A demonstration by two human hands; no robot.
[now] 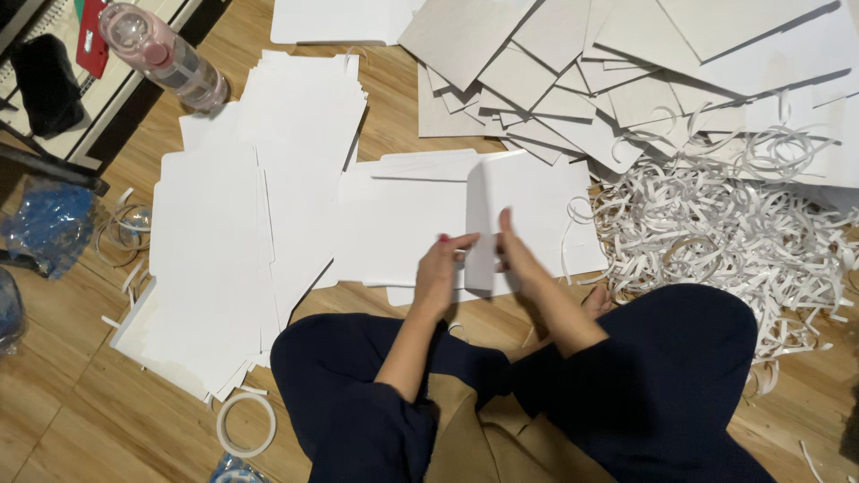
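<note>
Wooden floor (80,420), hands on white card (528,192)

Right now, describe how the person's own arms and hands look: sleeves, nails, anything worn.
Both forearms are bare, with no sleeves showing and no watch or bracelet visible. The left hand has red-painted fingernails. The right hand shows no ring that can be made out; its nails are not clear enough to tell.
</note>
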